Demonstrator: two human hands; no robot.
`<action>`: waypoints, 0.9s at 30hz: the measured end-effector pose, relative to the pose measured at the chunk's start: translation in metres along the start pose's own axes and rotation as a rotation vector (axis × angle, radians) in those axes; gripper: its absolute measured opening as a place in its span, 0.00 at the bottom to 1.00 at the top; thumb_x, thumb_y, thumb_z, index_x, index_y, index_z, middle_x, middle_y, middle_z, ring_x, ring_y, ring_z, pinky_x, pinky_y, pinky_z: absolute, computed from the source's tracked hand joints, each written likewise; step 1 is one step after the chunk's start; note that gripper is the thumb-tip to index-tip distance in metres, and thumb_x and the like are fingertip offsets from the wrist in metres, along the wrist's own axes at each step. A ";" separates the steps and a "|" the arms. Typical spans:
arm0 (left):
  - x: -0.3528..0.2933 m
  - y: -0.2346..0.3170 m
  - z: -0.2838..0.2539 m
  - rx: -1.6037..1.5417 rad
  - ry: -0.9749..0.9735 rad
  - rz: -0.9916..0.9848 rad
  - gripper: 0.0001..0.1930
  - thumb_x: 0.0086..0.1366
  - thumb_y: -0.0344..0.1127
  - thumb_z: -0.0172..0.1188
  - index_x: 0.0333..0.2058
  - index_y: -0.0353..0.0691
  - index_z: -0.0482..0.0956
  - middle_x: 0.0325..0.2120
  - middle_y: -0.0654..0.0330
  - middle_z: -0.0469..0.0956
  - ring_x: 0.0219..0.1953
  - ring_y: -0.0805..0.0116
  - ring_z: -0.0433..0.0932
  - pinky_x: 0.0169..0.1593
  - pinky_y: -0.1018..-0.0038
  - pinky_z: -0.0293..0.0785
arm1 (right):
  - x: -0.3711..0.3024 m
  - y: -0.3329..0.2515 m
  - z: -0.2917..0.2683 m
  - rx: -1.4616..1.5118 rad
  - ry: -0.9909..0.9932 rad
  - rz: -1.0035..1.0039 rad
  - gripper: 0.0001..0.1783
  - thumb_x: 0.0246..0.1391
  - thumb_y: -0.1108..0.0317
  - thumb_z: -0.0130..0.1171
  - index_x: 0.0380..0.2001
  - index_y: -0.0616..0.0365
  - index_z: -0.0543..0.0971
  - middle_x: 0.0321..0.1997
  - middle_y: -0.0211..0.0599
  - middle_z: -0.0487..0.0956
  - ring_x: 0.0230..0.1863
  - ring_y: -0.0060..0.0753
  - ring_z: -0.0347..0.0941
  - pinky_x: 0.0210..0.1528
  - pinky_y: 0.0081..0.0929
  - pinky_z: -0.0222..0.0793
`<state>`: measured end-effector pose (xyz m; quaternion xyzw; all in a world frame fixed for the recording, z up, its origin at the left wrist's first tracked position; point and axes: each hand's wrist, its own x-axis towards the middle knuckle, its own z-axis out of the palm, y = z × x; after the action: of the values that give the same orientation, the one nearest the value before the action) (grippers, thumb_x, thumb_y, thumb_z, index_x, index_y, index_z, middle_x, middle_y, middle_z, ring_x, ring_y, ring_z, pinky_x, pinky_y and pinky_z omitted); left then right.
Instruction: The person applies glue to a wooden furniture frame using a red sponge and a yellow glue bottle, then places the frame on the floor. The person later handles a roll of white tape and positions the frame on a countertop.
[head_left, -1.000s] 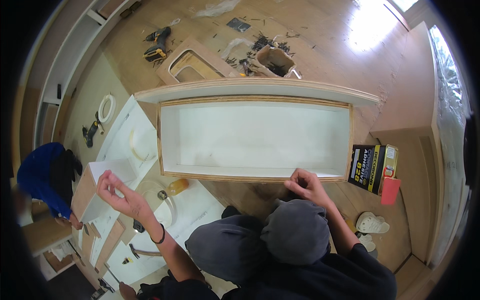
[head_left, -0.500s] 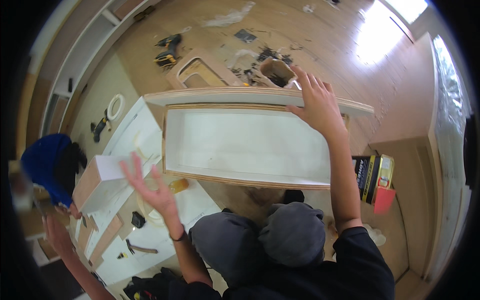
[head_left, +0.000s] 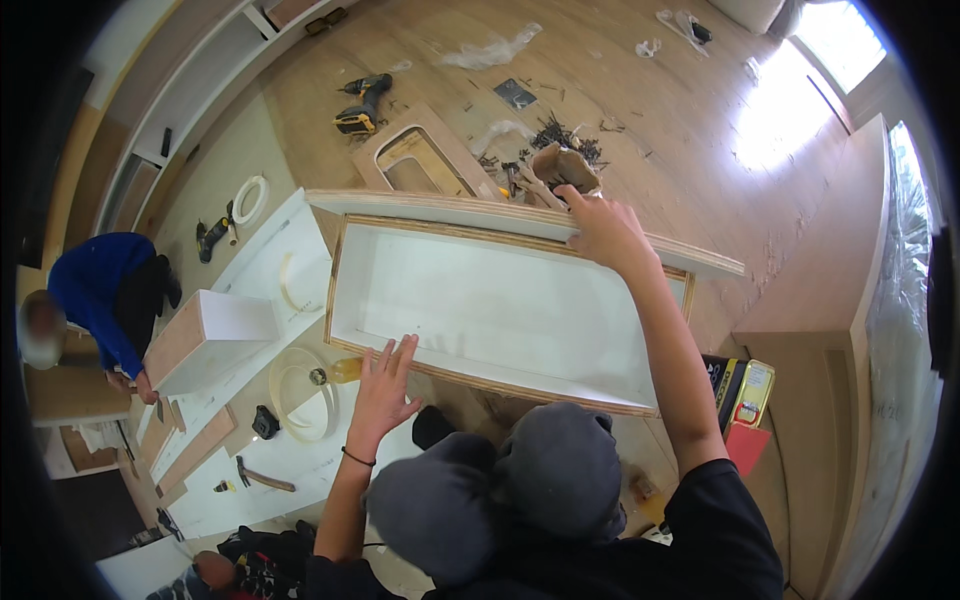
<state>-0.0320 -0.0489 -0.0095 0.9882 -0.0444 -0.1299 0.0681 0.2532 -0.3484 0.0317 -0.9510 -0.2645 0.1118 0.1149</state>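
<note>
In front of me lies a shallow drawer box (head_left: 480,290), white inside with bare plywood edges. Along its far side runs a longer white panel (head_left: 420,207) with a plywood edge. My right hand (head_left: 612,236) grips that far side, thumb on the box side and fingers over the panel's edge. At the near rim is my left hand (head_left: 383,395), its fingers spread and the tips at the plywood edge. Beside that hand a bottle of yellow liquid (head_left: 345,371) lies partly hidden by the box.
A person in blue (head_left: 105,290) crouches left by a white box (head_left: 215,335). A drill (head_left: 363,103), a second drill (head_left: 211,238), a hammer (head_left: 265,476) and a tape roll (head_left: 308,395) lie around. Screws (head_left: 560,140) spill beyond the panel; cans (head_left: 752,395) stand right.
My left hand has come from the left, off the box, to its near rim. The drawer box has turned slightly, its right end nearer me. My right hand stays on the far side.
</note>
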 end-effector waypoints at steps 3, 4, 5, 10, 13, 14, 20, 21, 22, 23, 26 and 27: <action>0.013 -0.006 0.012 0.098 -0.050 0.093 0.59 0.44 0.41 0.75 0.71 0.43 0.46 0.61 0.55 0.67 0.64 0.55 0.65 0.68 0.50 0.54 | 0.001 0.000 0.008 0.012 0.070 -0.070 0.36 0.47 0.68 0.65 0.60 0.45 0.65 0.38 0.45 0.82 0.41 0.51 0.80 0.41 0.45 0.74; 0.017 -0.009 0.015 0.134 -0.060 0.129 0.60 0.42 0.41 0.76 0.71 0.44 0.46 0.59 0.55 0.69 0.62 0.56 0.67 0.67 0.51 0.55 | 0.003 0.000 0.008 0.017 0.040 -0.064 0.36 0.47 0.68 0.65 0.60 0.45 0.65 0.37 0.44 0.82 0.41 0.51 0.80 0.41 0.45 0.74; 0.022 -0.008 0.015 0.143 -0.100 0.159 0.57 0.45 0.40 0.74 0.71 0.43 0.48 0.56 0.56 0.71 0.60 0.57 0.69 0.66 0.52 0.58 | 0.005 -0.003 0.006 0.020 0.010 -0.057 0.36 0.47 0.68 0.65 0.60 0.45 0.65 0.37 0.44 0.82 0.40 0.51 0.80 0.40 0.46 0.74; 0.034 -0.011 0.036 0.163 -0.102 0.314 0.40 0.59 0.31 0.61 0.68 0.40 0.55 0.42 0.57 0.76 0.48 0.60 0.76 0.57 0.62 0.69 | 0.003 -0.008 0.002 0.027 -0.006 -0.075 0.33 0.49 0.68 0.65 0.59 0.45 0.66 0.36 0.43 0.82 0.39 0.51 0.80 0.38 0.45 0.74; 0.041 -0.014 0.033 0.047 -0.087 0.334 0.33 0.61 0.27 0.54 0.67 0.38 0.59 0.40 0.56 0.78 0.45 0.59 0.77 0.52 0.65 0.72 | 0.003 -0.003 0.006 -0.012 0.026 -0.124 0.32 0.50 0.67 0.65 0.58 0.45 0.67 0.35 0.43 0.82 0.38 0.50 0.80 0.37 0.45 0.74; 0.041 -0.017 0.037 0.007 -0.034 0.371 0.32 0.60 0.27 0.55 0.65 0.37 0.61 0.39 0.56 0.78 0.44 0.59 0.78 0.51 0.65 0.73 | 0.003 -0.005 0.003 -0.034 0.020 -0.126 0.31 0.50 0.67 0.65 0.58 0.45 0.68 0.35 0.43 0.82 0.38 0.50 0.80 0.37 0.45 0.74; 0.042 -0.030 0.058 -0.110 0.035 0.475 0.19 0.58 0.30 0.58 0.49 0.38 0.71 0.38 0.57 0.79 0.43 0.58 0.79 0.46 0.63 0.75 | 0.009 -0.013 -0.002 -0.134 -0.076 -0.093 0.28 0.51 0.67 0.64 0.56 0.46 0.70 0.35 0.43 0.82 0.38 0.50 0.80 0.37 0.44 0.73; 0.041 -0.029 0.058 -0.115 0.024 0.471 0.17 0.57 0.30 0.59 0.46 0.39 0.71 0.38 0.57 0.79 0.43 0.58 0.79 0.46 0.63 0.75 | 0.009 -0.012 -0.003 -0.137 -0.089 -0.083 0.28 0.51 0.66 0.64 0.56 0.46 0.70 0.34 0.43 0.82 0.38 0.50 0.80 0.37 0.44 0.73; 0.041 -0.028 0.057 -0.118 0.012 0.467 0.15 0.57 0.30 0.60 0.44 0.39 0.71 0.37 0.58 0.79 0.42 0.58 0.79 0.45 0.63 0.75 | 0.009 -0.012 -0.002 -0.131 -0.091 -0.068 0.27 0.51 0.66 0.64 0.56 0.46 0.71 0.34 0.43 0.82 0.38 0.50 0.80 0.37 0.45 0.73; 0.042 -0.028 0.056 -0.114 0.008 0.479 0.15 0.57 0.30 0.59 0.43 0.40 0.71 0.37 0.58 0.79 0.42 0.57 0.79 0.45 0.63 0.76 | 0.011 -0.012 -0.001 -0.125 -0.092 -0.051 0.27 0.51 0.66 0.64 0.56 0.47 0.71 0.34 0.44 0.82 0.38 0.50 0.80 0.37 0.45 0.73; 0.045 -0.029 0.048 -0.108 -0.018 0.510 0.14 0.56 0.29 0.59 0.42 0.41 0.71 0.36 0.58 0.79 0.41 0.57 0.80 0.43 0.63 0.76 | 0.011 -0.014 -0.001 -0.102 -0.096 -0.022 0.27 0.50 0.66 0.64 0.55 0.47 0.72 0.34 0.44 0.82 0.38 0.50 0.80 0.39 0.46 0.73; 0.045 -0.029 0.043 -0.112 -0.032 0.516 0.14 0.56 0.29 0.59 0.42 0.42 0.71 0.36 0.58 0.80 0.40 0.56 0.80 0.42 0.63 0.76 | 0.011 -0.014 -0.002 -0.094 -0.096 -0.017 0.27 0.50 0.66 0.64 0.55 0.48 0.73 0.34 0.44 0.82 0.38 0.50 0.80 0.39 0.46 0.73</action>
<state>0.0020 -0.0307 -0.0665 0.9367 -0.2889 -0.1258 0.1526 0.2568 -0.3313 0.0358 -0.9465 -0.2828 0.1437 0.0585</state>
